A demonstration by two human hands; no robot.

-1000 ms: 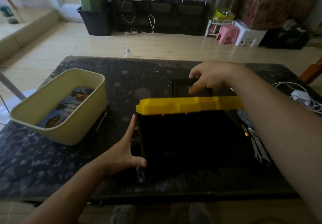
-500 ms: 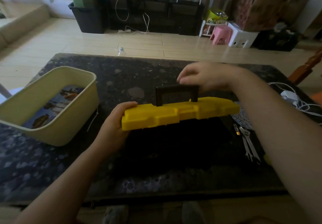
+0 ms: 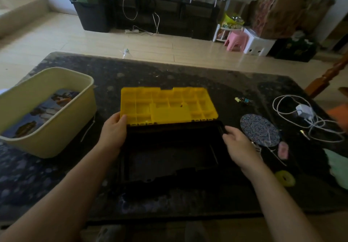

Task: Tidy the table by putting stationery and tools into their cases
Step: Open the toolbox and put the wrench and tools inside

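A black toolbox (image 3: 169,158) lies open in the middle of the dark table (image 3: 188,79). Its yellow lid (image 3: 167,108) is swung back and shows its ribbed underside. My left hand (image 3: 113,130) grips the lid's near left corner. My right hand (image 3: 238,143) rests on the right rim of the black box, fingers curled over the edge. The box interior looks dark and I see nothing in it. Small binder clips (image 3: 243,100) lie beyond the box to the right.
A cream tub (image 3: 56,138) with a picture book inside stands at the left. Right of the box lie a round patterned disc (image 3: 259,129), a white charger with cable (image 3: 305,111), a pink eraser (image 3: 283,149), a yellow ring (image 3: 285,178) and a pale green cloth (image 3: 337,168).
The toolbox stood on its side, then the yellow lid was swung up and back, so the box now lies open. My right hand moved from the handle to the box's right rim.
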